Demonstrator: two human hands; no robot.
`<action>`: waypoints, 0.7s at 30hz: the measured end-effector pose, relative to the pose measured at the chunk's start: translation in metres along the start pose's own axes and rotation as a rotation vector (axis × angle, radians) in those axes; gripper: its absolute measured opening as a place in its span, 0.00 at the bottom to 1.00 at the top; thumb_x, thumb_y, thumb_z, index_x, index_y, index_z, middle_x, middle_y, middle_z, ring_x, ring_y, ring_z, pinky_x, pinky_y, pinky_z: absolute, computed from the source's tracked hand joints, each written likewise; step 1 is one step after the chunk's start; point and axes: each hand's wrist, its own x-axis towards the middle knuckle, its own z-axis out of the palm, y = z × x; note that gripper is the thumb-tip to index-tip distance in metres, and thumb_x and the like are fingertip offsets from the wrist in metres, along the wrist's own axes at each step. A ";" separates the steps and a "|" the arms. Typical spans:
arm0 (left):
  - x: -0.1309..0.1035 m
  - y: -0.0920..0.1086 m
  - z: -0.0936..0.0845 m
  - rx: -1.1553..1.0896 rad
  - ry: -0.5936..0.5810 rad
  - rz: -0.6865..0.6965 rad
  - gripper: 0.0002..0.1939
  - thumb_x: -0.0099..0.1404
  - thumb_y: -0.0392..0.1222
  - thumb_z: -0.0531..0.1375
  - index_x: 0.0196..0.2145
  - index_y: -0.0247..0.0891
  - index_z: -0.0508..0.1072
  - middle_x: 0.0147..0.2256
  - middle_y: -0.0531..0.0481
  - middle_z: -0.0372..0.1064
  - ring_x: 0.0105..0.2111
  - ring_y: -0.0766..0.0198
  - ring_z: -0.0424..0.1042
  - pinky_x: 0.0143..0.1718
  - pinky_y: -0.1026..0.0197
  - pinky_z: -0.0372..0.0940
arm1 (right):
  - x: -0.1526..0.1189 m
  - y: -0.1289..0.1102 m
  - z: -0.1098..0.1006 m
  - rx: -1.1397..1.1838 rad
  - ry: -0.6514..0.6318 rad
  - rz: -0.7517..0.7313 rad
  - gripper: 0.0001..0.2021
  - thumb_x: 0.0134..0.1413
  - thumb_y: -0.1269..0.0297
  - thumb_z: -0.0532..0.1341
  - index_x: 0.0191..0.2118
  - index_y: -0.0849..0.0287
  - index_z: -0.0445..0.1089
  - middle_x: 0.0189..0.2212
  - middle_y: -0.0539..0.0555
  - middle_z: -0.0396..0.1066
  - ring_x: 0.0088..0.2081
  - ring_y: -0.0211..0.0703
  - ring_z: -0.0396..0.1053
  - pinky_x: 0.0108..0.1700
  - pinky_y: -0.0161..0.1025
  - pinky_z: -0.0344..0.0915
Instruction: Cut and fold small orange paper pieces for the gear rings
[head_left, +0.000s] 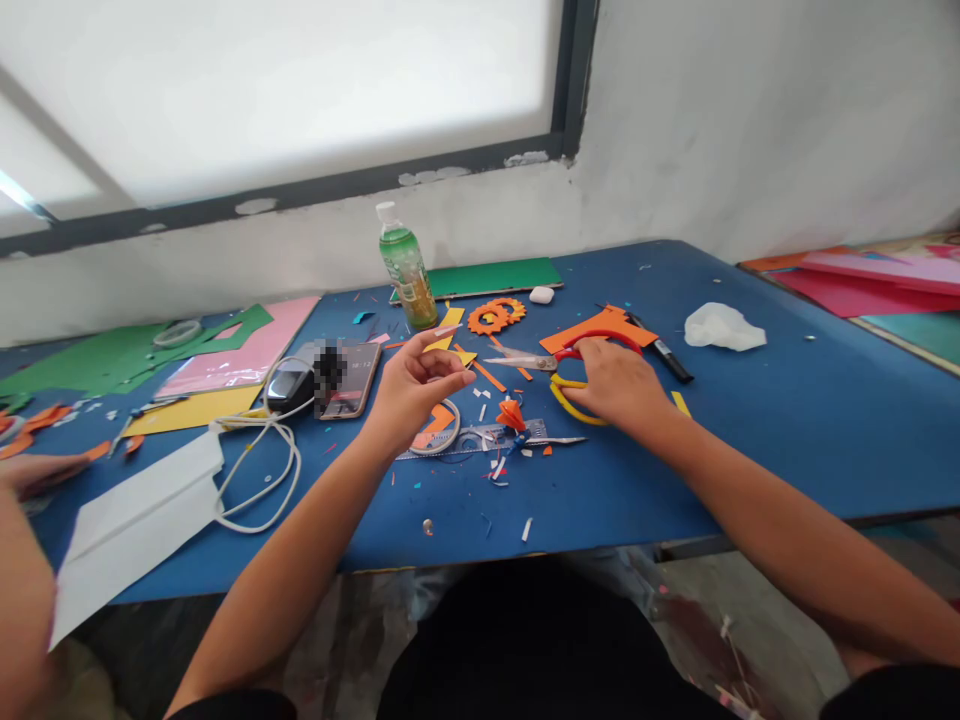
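Note:
My right hand (619, 380) grips a pair of scissors (529, 362) by the red and yellow handles, the blades slightly apart and pointing left. My left hand (416, 390) is raised over the table with thumb and fingers curled together in a pinch; whatever is between the tips is too small to make out. A small pale strip (448, 330) shows by its upper fingers. Below the hands lie a tape roll (456, 430), a clear ruler (480, 440) and a folded orange paper flower (511, 414). Orange paper (600, 328) lies behind the scissors, near orange scalloped paper rings (491, 318).
A drink bottle (409, 270) stands near the wall. A phone (352, 385), white cable (289, 460) and white paper (142, 520) lie left. Another person's hand (45, 472) is at far left. A black marker (671, 362) and crumpled white tissue (724, 328) lie right.

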 end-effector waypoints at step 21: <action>-0.015 -0.009 0.026 0.065 -0.155 -0.041 0.38 0.42 0.33 0.70 0.51 0.41 0.61 0.32 0.55 0.63 0.27 0.72 0.65 0.33 0.65 0.63 | -0.013 -0.026 -0.025 1.235 -0.582 -0.249 0.16 0.53 0.52 0.57 0.37 0.60 0.72 0.33 0.53 0.72 0.33 0.39 0.67 0.35 0.35 0.63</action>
